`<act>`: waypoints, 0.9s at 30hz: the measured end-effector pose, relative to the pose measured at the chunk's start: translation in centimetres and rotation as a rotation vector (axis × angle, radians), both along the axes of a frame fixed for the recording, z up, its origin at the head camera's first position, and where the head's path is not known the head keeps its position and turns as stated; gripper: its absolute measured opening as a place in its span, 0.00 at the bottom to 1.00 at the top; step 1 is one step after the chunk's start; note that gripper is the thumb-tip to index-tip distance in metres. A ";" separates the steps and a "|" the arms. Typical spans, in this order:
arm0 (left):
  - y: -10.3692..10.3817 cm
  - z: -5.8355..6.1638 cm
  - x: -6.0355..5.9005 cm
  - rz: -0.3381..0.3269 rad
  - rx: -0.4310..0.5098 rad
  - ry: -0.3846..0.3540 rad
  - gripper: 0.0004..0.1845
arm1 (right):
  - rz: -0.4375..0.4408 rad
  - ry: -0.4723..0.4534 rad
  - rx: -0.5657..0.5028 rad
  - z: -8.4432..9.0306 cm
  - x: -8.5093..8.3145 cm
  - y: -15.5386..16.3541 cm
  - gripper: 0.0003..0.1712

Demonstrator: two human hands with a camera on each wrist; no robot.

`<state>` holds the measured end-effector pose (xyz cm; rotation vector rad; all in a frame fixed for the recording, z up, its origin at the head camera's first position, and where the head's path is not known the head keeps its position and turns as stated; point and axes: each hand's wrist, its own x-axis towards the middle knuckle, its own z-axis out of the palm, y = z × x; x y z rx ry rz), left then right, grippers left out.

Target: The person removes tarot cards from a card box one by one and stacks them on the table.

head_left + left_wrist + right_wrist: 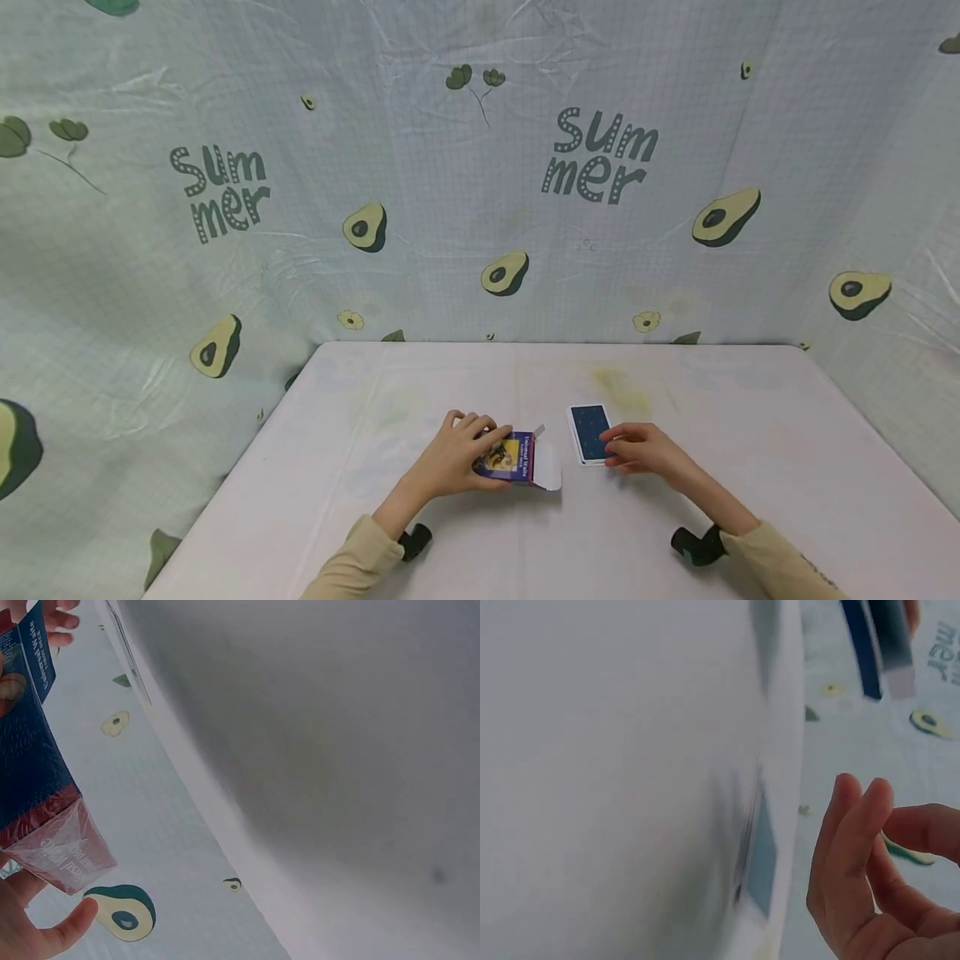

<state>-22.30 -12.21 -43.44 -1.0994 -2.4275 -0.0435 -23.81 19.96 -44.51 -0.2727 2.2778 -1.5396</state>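
Observation:
A purple and blue card box (pixel 512 457) lies on the white table (pixel 420 392), its white end flap (pixel 548 476) hanging open to the right. My left hand (pixel 467 450) grips it from the left, fingers curled over the top. In the left wrist view the box (pixel 30 757) fills the left edge, with my thumb (pixel 56 930) under it. A deck of blue-backed cards (pixel 588 432) lies to the right of the box. My right hand (pixel 636 450) sits at the deck's near right corner. In the right wrist view its fingers (pixel 859 855) are loosely curved and hold nothing, just off the deck (pixel 762 859).
A cloth backdrop (pixel 480 192) printed with avocados and the word "Summer" hangs behind and to both sides of the table. A faint yellow stain (pixel 618 385) marks the tabletop beyond the deck. Black wrist-camera mounts (pixel 697 546) rest on the table near me.

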 end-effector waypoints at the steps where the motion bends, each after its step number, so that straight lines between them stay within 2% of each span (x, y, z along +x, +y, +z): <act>1: 0.1 0.0 0.0 -0.001 0.000 0.000 0.40 | 0.017 0.011 -0.016 0.2 0.1 -0.3 0.24; 4: 0.2 0.2 -0.1 0.000 -0.003 0.006 0.40 | 0.054 0.028 -0.046 0.8 0.4 -1.0 0.26; 13: 0.6 0.5 -0.1 -0.002 -0.014 0.030 0.40 | 0.086 0.030 -0.056 2.2 1.3 -3.1 0.25; 27: 1.0 0.7 0.0 -0.014 -0.027 0.047 0.40 | 0.129 0.021 -0.066 2.4 1.7 -5.0 0.21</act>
